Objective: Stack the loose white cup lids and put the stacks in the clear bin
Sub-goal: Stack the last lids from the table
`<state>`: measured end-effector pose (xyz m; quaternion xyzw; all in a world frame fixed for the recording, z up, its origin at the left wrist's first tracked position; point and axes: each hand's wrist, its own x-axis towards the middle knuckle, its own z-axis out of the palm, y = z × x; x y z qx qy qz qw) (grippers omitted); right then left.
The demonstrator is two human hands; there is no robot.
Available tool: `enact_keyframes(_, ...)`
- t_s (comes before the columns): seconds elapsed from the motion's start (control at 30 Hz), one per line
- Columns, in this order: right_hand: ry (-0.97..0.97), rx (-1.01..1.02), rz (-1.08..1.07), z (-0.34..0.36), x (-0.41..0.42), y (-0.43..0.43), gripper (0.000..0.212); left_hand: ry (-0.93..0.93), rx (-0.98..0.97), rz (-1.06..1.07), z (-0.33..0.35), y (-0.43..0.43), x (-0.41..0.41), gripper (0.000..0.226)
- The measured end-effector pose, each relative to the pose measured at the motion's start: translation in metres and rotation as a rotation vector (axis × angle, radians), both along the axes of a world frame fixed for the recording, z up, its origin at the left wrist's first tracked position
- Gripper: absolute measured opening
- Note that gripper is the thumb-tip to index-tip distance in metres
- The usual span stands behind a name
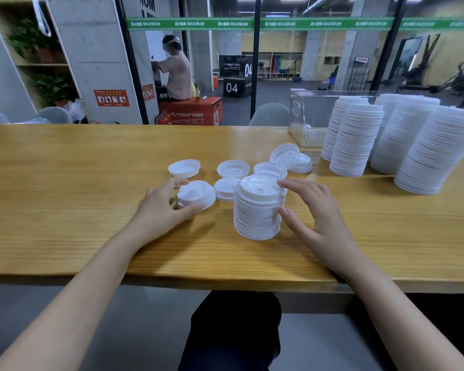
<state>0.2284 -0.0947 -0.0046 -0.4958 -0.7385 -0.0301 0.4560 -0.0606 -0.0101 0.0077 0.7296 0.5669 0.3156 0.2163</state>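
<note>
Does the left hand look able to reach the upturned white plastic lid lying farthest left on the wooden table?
Probably yes: that upturned white plastic lid lies just beyond the left hand with nothing between, though the hand grips another round white lid.

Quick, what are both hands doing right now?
Left hand: closed, gripping a loose lid.
Right hand: open, fingers and thumb touching the short stack of lids.
</note>
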Motion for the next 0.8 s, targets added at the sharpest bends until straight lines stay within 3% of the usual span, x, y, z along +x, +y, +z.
enact_keyframes(0.27,0.000,-0.003,0.000,0.000,0.000,0.000,0.044,0.135,0.031,0.044,-0.002,0.000,0.007,0.065)
enact_keyframes(0.47,-0.005,-0.006,0.001,0.000,-0.001,-0.001,0.044,0.118,0.054,0.044,-0.004,0.003,0.008,0.055)
enact_keyframes(0.67,-0.001,-0.030,-0.009,0.001,-0.001,-0.002,0.047,-0.158,0.117,0.010,0.007,-0.001,0.015,0.051)
enact_keyframes(0.8,0.010,-0.040,-0.015,0.001,-0.001,-0.002,0.050,-0.284,0.156,-0.123,0.029,-0.013,0.036,0.049)
